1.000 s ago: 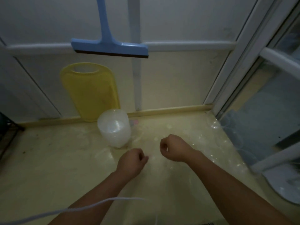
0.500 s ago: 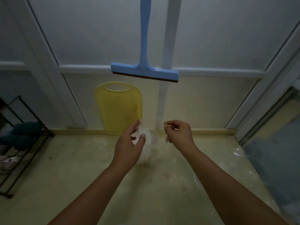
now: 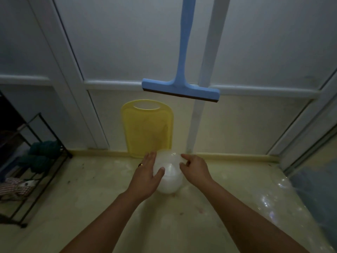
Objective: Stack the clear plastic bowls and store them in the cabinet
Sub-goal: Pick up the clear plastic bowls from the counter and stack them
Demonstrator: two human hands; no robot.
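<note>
A stack of clear plastic bowls (image 3: 168,177) stands upside down on the pale yellow counter (image 3: 91,207), close to the back wall. My left hand (image 3: 145,177) lies against the stack's left side, thumb across its front and fingers spread up the side. My right hand (image 3: 196,168) touches the top right of the stack with curled fingers. Both hands hold the stack between them. No cabinet is in sight.
A yellow cutting board (image 3: 146,127) leans on the wall right behind the bowls. A blue squeegee (image 3: 180,88) hangs above it. A black wire rack (image 3: 27,161) with cloths stands at the left. Crinkled clear plastic (image 3: 273,201) lies at the counter's right edge.
The view has tilted up toward the wall. Both hands have reached forward from mid-air and closed in on the bowl stack, left on its side, right on its top.
</note>
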